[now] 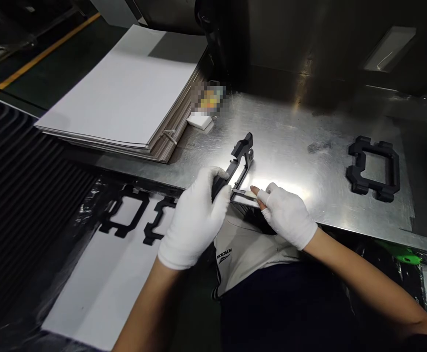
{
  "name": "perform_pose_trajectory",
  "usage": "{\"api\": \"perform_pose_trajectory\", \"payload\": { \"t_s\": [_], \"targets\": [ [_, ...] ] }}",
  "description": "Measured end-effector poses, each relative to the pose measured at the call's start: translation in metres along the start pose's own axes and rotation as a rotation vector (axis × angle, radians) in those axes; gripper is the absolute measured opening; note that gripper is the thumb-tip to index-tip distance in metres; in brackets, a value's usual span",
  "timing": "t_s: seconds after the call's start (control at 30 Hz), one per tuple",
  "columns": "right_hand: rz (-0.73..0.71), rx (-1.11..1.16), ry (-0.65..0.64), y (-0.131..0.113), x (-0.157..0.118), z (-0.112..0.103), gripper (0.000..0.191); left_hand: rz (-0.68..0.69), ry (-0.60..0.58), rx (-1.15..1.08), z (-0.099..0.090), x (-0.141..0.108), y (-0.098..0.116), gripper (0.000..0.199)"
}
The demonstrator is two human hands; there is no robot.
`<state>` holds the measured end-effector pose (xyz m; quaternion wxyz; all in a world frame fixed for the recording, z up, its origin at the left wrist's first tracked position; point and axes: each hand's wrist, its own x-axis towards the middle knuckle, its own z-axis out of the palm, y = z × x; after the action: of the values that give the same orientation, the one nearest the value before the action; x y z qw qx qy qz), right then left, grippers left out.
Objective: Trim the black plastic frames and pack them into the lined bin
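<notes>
In my gloved left hand [198,215] a black plastic frame [241,147] is held tilted up at the near edge of the metal table, thumb and fingers closed on its lower end. My right hand [284,211], in a white glove with bare fingertips showing, grips a small knife [248,194]. Its thin blade points left and meets, or nearly meets, the frame's lower edge close to my left thumb. My right palm and curled fingers hide most of the knife's handle. Another black frame [393,171] lies flat on the table to the right.
A tall stack of white sheets [125,88] stands on the table [301,132] at the left. Beside it sits a small white block [199,121]. Lower left, black frames [140,215] rest on a white sheet [96,283]. Ribbed black material [15,195] lies farther left.
</notes>
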<state>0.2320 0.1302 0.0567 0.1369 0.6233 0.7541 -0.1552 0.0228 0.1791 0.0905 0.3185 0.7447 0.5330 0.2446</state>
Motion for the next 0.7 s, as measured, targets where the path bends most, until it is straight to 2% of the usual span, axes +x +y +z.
{"api": "perform_pose_trajectory", "payload": {
  "t_s": [0.17, 0.33, 0.43, 0.5, 0.6, 0.7],
  "targets": [
    [0.07, 0.014, -0.013, 0.004, 0.004, -0.007, 0.049, -0.044, -0.019, 0.008, 0.0, 0.0, 0.0, 0.029],
    [0.209, 0.045, 0.052, 0.014, 0.0, -0.016, 0.048, -0.025, -0.013, -0.033, 0.0, 0.001, 0.0, 0.027],
    [0.237, 0.064, 0.094, 0.023, -0.007, -0.02, 0.045, -0.043, 0.022, -0.036, 0.0, 0.002, -0.006, 0.027],
    [0.296, 0.076, 0.117, 0.033, -0.009, -0.021, 0.044, -0.11, 0.074, -0.074, -0.002, 0.002, -0.011, 0.027],
    [0.387, 0.131, 0.138, 0.049, -0.006, -0.02, 0.044, -0.318, 0.155, -0.362, -0.007, -0.002, -0.021, 0.029],
    [0.314, 0.167, 0.225, 0.056, -0.003, -0.015, 0.043, -0.44, 0.182, -0.684, -0.013, -0.014, -0.027, 0.032]
  ]
}}
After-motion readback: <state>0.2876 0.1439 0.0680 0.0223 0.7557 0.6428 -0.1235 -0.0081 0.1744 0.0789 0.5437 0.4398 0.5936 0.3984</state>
